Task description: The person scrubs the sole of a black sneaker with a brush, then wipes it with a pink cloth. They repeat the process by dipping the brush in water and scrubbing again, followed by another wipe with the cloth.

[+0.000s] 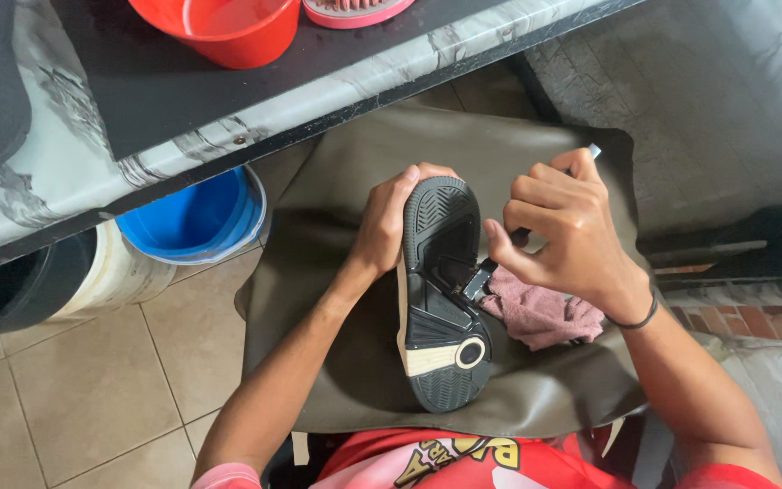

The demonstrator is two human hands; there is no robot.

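The left hand (389, 225) grips a shoe (441, 299) by its side and toe, fingers curled round the far edge, thumb side toward the camera, holding it sole up over an olive apron (337, 299) spread across the lap. The sole is black with a cream band and a round ring near the heel. The right hand (565, 226) has its fingers pressed together in a fist round the handle of a small brush (481, 279), whose head touches the middle of the sole; the handle's pale tip sticks out above the knuckles. A pink rag (540, 312) lies on the apron just beside the shoe, under the right hand. A black band circles the right wrist. Above, a marble-patterned counter (337, 81) carries a red bowl (228, 27); a blue bucket (196, 217) stands beneath it on the tiled floor
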